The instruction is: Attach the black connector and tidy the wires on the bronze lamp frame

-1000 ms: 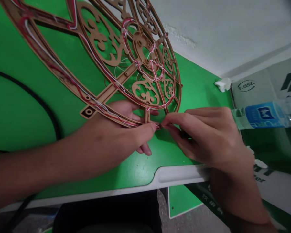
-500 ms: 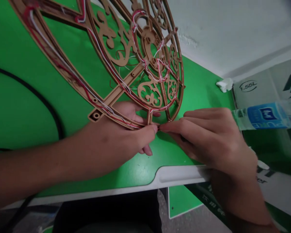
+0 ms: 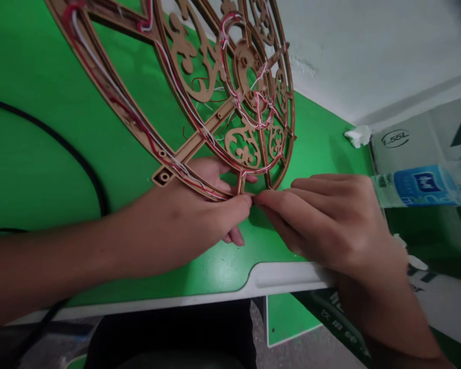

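Observation:
A round brown openwork frame [image 3: 211, 123] with scrollwork stands tilted above the green table. Red and white wires [image 3: 146, 133] run along channels in its rings and gather around the hub. My left hand [image 3: 211, 205] is closed around the lower rim, thumb on the near side and fingers behind it. Right beside that thumb, my right hand [image 3: 330, 220] is closed in a pinch at the rim's bottom edge. Whatever lies between its fingertips is too small and too covered to make out.
The green table [image 3: 200, 277] has a pale edge at the front. A black cable [image 3: 80, 159] curves across its left side. On the right are a water bottle [image 3: 418, 185], a cardboard box [image 3: 411, 123] and crumpled white tissue [image 3: 358, 136]. A pale wall rises behind.
The brown frame has shifted a little to the right in view, with my left hand moving along with it. My right hand keeps its pinch at almost the same spot.

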The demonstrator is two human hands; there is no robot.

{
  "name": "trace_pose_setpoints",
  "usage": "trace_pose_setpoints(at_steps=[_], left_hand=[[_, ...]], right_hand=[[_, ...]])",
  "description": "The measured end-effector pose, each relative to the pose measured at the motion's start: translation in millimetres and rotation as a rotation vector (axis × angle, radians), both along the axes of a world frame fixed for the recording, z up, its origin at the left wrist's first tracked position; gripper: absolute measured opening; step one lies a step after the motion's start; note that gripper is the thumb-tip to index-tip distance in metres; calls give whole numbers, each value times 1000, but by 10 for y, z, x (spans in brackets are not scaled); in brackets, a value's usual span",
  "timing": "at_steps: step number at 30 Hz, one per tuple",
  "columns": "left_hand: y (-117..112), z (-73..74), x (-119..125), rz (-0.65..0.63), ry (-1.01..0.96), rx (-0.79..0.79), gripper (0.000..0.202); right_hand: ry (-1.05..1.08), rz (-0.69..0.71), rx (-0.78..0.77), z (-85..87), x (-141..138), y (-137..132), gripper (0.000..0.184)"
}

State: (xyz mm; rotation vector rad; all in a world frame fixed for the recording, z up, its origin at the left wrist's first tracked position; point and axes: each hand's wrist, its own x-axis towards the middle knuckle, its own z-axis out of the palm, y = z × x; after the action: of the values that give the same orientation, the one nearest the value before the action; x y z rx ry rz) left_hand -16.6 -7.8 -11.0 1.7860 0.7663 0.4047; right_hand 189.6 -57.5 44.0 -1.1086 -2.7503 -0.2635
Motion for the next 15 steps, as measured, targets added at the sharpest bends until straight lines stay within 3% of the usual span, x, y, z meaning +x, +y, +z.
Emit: trace_pose_setpoints(at_steps=[3,5,15], left_hand=[[-7,1,-16,-32,16,215,21],[-8,14,-19,-29,28,278,23],[-13,29,-4,-45,22,227,37]], right_hand=[[1,-9,24,-21,3,-9,12],[5,-21,34,-32,11,-18,12],[27,-36,20,-57,32,-27,5]])
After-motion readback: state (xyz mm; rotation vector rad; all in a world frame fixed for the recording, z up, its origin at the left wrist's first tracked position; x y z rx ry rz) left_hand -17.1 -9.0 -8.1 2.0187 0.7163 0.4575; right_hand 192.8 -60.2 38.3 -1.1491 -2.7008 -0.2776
